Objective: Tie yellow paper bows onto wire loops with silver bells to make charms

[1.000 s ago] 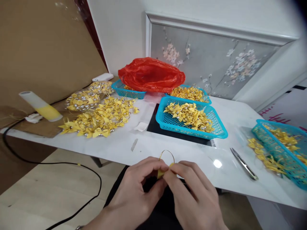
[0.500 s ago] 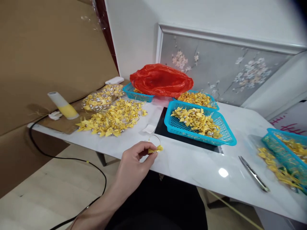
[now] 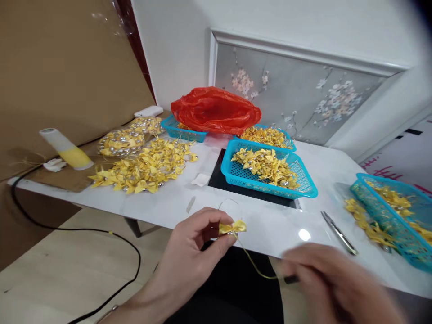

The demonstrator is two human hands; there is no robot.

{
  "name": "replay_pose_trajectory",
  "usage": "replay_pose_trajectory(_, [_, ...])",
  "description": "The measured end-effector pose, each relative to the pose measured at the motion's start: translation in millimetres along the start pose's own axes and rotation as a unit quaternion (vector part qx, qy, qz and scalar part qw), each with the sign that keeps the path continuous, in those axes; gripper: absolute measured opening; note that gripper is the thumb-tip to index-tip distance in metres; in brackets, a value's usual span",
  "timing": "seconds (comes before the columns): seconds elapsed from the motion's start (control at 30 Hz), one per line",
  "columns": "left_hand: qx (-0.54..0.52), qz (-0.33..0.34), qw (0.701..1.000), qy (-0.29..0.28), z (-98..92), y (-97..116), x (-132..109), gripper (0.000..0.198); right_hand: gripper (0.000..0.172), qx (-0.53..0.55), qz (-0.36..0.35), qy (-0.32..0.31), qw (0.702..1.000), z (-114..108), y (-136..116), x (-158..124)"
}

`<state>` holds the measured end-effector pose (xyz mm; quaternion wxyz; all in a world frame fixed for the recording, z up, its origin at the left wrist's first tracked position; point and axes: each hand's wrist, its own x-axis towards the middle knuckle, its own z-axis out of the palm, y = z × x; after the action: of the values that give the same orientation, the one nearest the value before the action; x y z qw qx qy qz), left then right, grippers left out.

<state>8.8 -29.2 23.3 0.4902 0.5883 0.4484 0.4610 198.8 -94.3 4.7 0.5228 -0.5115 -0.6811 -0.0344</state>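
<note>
My left hand [image 3: 194,252] pinches a small yellow ribbon bow [image 3: 232,227] with a thin gold wire loop above it, just off the near edge of the white table [image 3: 270,220]. A thin gold thread [image 3: 253,265] runs from the bow down to my right hand [image 3: 327,281], which is motion-blurred at the lower right with its fingers closed around the thread's end. Small metal scissors [image 3: 339,233] lie on the table right of the bow.
A pile of finished yellow bows [image 3: 145,166] lies at the left. Blue baskets [image 3: 270,168] [image 3: 391,211] hold more bows. A red plastic bag [image 3: 216,109] covers a far basket. A yellow-and-white tube [image 3: 65,148], cardboard and a black cable [image 3: 84,234] are at the left.
My right hand, out of view half a second ago, has come back at the lower right pulling the gold thread. The left hand with the bow has shifted slightly toward me.
</note>
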Motion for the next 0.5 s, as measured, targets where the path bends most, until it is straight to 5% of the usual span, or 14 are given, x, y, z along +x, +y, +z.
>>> replay_pose_trajectory(0.13, [-0.02,-0.03,0.999,-0.003,3.0,-3,4,0.012,0.026,0.017,-0.017,-0.105,0.994,17,-8,13])
replay_pose_trajectory(0.33, [-0.127,-0.128,0.981,-0.077,-3.6,-11,9,0.015,0.026,-0.014,-0.021,-0.017,1.0,39,-7,12])
replay_pose_trajectory(0.5, [-0.169,-0.167,0.967,-0.097,-5.6,-17,11,0.02,0.025,-0.025,-0.039,-0.008,0.999,38,-6,13])
